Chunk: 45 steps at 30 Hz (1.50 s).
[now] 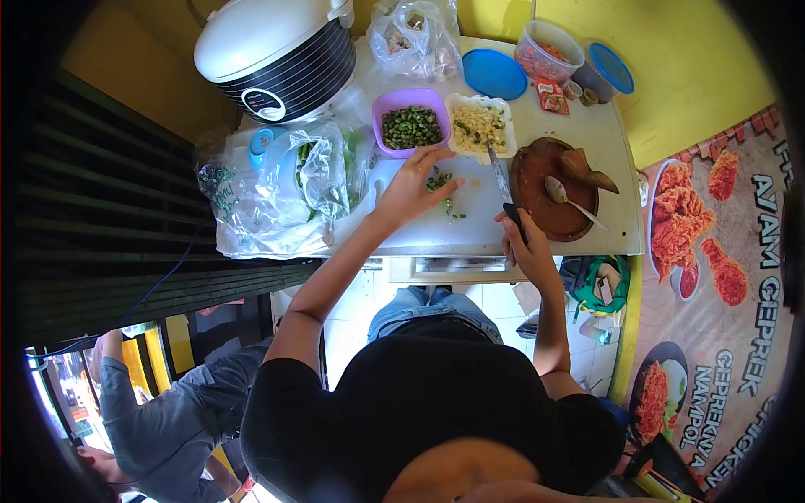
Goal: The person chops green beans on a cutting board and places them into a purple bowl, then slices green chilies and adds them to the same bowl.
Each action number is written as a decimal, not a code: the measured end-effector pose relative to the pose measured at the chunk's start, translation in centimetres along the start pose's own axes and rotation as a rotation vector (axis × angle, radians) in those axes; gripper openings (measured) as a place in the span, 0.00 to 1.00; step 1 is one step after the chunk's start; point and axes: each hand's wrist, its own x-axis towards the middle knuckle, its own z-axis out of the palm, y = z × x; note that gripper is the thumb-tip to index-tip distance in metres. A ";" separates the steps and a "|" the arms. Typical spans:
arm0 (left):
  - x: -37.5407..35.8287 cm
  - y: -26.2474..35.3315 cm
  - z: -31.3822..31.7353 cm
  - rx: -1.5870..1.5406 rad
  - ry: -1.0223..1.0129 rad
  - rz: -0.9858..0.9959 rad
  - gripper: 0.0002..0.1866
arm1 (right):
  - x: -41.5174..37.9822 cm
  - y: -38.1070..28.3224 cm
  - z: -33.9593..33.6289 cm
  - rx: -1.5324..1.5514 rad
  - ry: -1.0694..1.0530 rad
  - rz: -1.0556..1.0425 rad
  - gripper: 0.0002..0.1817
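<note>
My right hand (526, 243) is wrapped round the black handle of a knife (500, 178), whose blade points away from me, its tip by the white tray. Fingers apart, my left hand (415, 191) hovers over chopped green vegetable pieces (442, 181) on a white cutting board (404, 220), partly covering them. Behind it stands a purple tub (376, 126) full of chopped green pieces. Beside the tub, a white tray (509, 127) holds pale yellow chopped bits mixed with some green. Whether my left fingers touch the pieces is hard to see.
At right sits a brown mortar (537, 222) with a pestle (587, 172) and a spoon (557, 191). A rice cooker (285, 59) and plastic bags (323, 172) fill the left. Tubs and a blue lid (495, 73) line the back. Another person (172, 419) is at lower left.
</note>
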 end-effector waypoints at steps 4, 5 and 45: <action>-1.4 0.2 0.7 0.082 -0.132 -0.083 0.38 | -0.9 0.3 -0.1 0.021 0.008 0.009 0.15; -1.6 0.2 0.9 0.081 -0.131 -0.083 0.38 | -1.0 0.4 0.0 0.023 0.016 0.009 0.14; 2.7 -2.8 3.2 0.225 -0.410 0.849 0.14 | -4.0 1.2 -0.3 -0.017 0.049 0.008 0.16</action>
